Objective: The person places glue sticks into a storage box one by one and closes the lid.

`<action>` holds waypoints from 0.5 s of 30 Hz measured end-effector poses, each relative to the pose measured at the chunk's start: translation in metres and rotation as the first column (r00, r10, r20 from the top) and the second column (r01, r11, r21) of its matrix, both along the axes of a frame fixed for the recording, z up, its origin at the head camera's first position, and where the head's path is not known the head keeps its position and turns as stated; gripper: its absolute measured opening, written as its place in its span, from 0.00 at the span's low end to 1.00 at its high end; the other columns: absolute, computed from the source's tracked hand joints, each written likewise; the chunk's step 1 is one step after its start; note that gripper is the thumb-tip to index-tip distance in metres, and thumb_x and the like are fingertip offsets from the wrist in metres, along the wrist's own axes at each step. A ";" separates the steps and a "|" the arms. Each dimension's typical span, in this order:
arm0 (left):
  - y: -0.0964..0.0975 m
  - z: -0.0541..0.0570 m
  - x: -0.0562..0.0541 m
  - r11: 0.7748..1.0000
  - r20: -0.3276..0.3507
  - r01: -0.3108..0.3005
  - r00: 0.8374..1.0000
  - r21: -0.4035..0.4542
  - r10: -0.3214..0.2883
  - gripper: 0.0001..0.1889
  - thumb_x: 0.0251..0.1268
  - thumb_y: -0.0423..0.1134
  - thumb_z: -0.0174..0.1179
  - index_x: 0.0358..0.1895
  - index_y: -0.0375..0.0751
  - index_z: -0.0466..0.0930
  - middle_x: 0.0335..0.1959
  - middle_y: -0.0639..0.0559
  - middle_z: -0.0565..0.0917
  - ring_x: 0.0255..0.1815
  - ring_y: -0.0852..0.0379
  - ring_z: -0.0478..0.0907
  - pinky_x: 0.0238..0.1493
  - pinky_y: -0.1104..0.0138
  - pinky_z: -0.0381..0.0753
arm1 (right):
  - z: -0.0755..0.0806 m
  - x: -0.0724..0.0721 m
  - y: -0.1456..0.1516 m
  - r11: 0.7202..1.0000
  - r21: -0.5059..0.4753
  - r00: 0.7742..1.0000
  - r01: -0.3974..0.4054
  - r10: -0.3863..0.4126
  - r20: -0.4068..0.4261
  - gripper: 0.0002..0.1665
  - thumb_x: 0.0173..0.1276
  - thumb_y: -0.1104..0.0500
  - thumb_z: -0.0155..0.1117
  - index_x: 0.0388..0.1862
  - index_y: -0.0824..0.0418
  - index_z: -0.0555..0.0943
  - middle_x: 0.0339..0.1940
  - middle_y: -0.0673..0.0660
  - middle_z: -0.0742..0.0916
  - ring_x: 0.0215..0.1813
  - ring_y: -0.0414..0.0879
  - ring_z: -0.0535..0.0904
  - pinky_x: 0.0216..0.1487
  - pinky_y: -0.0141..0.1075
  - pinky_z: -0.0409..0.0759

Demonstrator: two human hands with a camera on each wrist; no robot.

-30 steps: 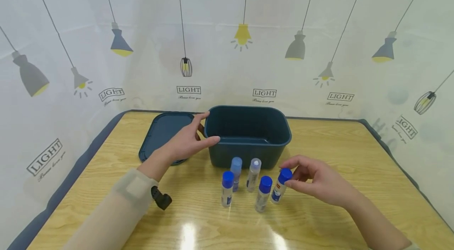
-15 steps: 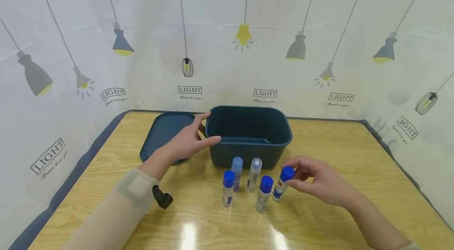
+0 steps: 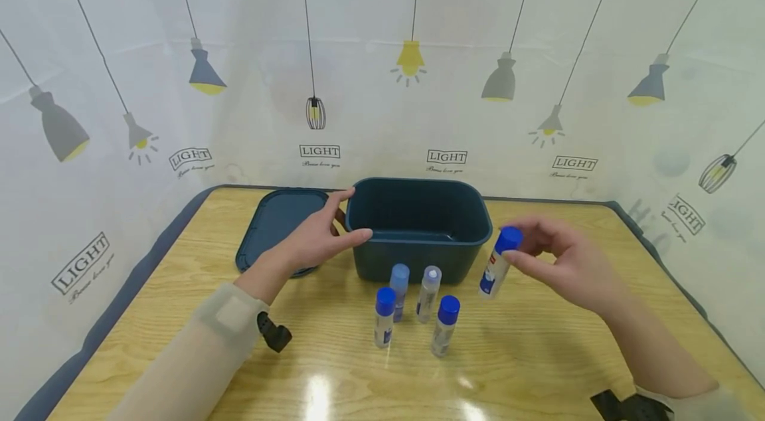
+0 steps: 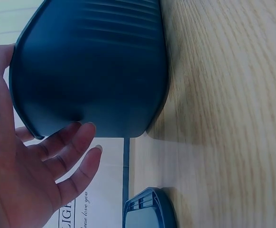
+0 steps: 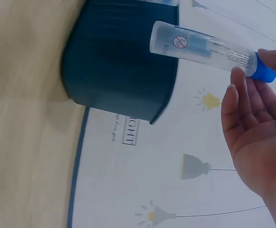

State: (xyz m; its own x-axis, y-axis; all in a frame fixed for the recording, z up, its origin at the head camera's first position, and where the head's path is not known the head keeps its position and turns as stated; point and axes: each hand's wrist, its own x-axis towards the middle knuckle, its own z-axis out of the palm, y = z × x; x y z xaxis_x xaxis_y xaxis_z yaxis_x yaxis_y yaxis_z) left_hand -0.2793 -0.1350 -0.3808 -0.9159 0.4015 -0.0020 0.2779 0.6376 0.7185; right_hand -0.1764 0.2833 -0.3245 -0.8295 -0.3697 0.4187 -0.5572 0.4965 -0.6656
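My right hand [image 3: 574,268] pinches the blue cap of a clear glue stick [image 3: 493,275] between thumb and fingers. The stick hangs tilted off the table, just right of the dark blue bin [image 3: 418,258]; the right wrist view shows its clear tube [image 5: 199,45] with printed labels. My left hand [image 3: 313,238] spans the bin's left end, thumb over the front rim and index finger toward the back corner. In the left wrist view its other fingers [image 4: 71,147] bend loosely by the end wall. Several glue sticks stand upright before the bin, including a blue-capped one [image 3: 445,328] nearest the front.
A dark blue lid [image 3: 269,228] lies flat on the wooden table [image 3: 568,368], left of the bin and partly behind my left hand. Behind the table edge hangs a pale curtain [image 3: 370,95] printed with lamps. Each wrist carries a dark strapped device [image 3: 273,333].
My right hand has lifted its glue stick from the table and carried it up and to the right. My left hand and the other sticks have stayed in place.
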 end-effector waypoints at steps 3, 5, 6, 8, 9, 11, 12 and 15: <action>0.001 0.000 0.000 1.000 0.003 -0.001 1.000 -0.001 0.001 0.53 0.73 0.73 0.63 0.91 0.63 0.43 0.65 0.41 0.78 0.49 0.47 0.81 0.46 0.57 0.81 | 0.013 -0.006 -0.002 0.999 -0.044 0.999 0.020 -0.022 -0.031 0.21 0.72 0.72 0.74 0.61 0.60 0.85 0.38 0.43 0.89 0.34 0.41 0.84 0.36 0.31 0.81; 0.001 0.000 0.000 1.000 0.004 -0.003 1.000 0.001 0.003 0.54 0.73 0.73 0.63 0.91 0.64 0.43 0.65 0.41 0.78 0.49 0.47 0.81 0.47 0.57 0.81 | 0.021 -0.011 -0.005 0.997 -0.074 0.998 0.029 -0.034 -0.058 0.21 0.71 0.73 0.74 0.61 0.61 0.85 0.36 0.44 0.89 0.32 0.41 0.83 0.34 0.32 0.79; 0.001 -0.001 0.000 1.000 0.004 -0.003 1.000 0.002 0.003 0.54 0.73 0.73 0.63 0.91 0.63 0.43 0.65 0.41 0.78 0.49 0.47 0.81 0.47 0.57 0.81 | 0.025 -0.014 -0.007 0.996 -0.084 0.997 0.037 -0.043 -0.065 0.21 0.71 0.72 0.74 0.61 0.61 0.85 0.35 0.45 0.88 0.32 0.41 0.82 0.33 0.32 0.78; 0.000 -0.001 0.000 1.000 0.002 -0.002 1.000 0.001 0.002 0.54 0.73 0.73 0.62 0.91 0.63 0.42 0.65 0.41 0.78 0.49 0.47 0.81 0.47 0.57 0.81 | 0.032 -0.020 -0.011 0.994 -0.094 0.995 0.056 -0.064 -0.079 0.21 0.71 0.72 0.74 0.61 0.61 0.85 0.35 0.45 0.88 0.31 0.42 0.81 0.31 0.33 0.76; 0.000 -0.001 0.000 1.000 0.000 -0.003 1.000 0.001 0.003 0.54 0.73 0.73 0.62 0.91 0.63 0.42 0.65 0.41 0.78 0.49 0.47 0.81 0.47 0.57 0.81 | 0.035 -0.023 -0.014 0.993 -0.095 0.994 0.072 -0.079 -0.079 0.21 0.72 0.70 0.74 0.61 0.60 0.86 0.34 0.45 0.88 0.31 0.42 0.80 0.31 0.34 0.76; 0.000 -0.001 0.000 1.000 -0.004 -0.001 1.000 0.001 0.001 0.54 0.73 0.73 0.62 0.91 0.63 0.42 0.65 0.41 0.78 0.49 0.47 0.81 0.46 0.57 0.81 | 0.041 -0.029 -0.018 0.991 -0.092 0.992 0.101 -0.108 -0.068 0.21 0.74 0.67 0.75 0.63 0.58 0.85 0.35 0.44 0.88 0.32 0.41 0.81 0.32 0.33 0.76; 0.000 -0.001 0.000 1.000 -0.005 -0.001 1.000 -0.001 0.001 0.54 0.73 0.73 0.62 0.91 0.63 0.42 0.64 0.41 0.78 0.49 0.47 0.81 0.47 0.57 0.81 | 0.043 -0.033 -0.021 0.990 -0.093 0.991 0.110 -0.116 -0.061 0.20 0.74 0.66 0.75 0.63 0.57 0.85 0.36 0.44 0.89 0.32 0.41 0.81 0.33 0.32 0.76; 0.001 0.000 0.000 1.000 -0.010 0.001 1.000 -0.001 -0.001 0.53 0.73 0.73 0.62 0.91 0.64 0.42 0.64 0.42 0.78 0.49 0.47 0.81 0.47 0.57 0.81 | 0.049 -0.044 -0.030 0.988 -0.109 0.992 0.111 -0.116 -0.039 0.19 0.76 0.63 0.74 0.64 0.57 0.85 0.37 0.44 0.90 0.34 0.41 0.83 0.36 0.30 0.79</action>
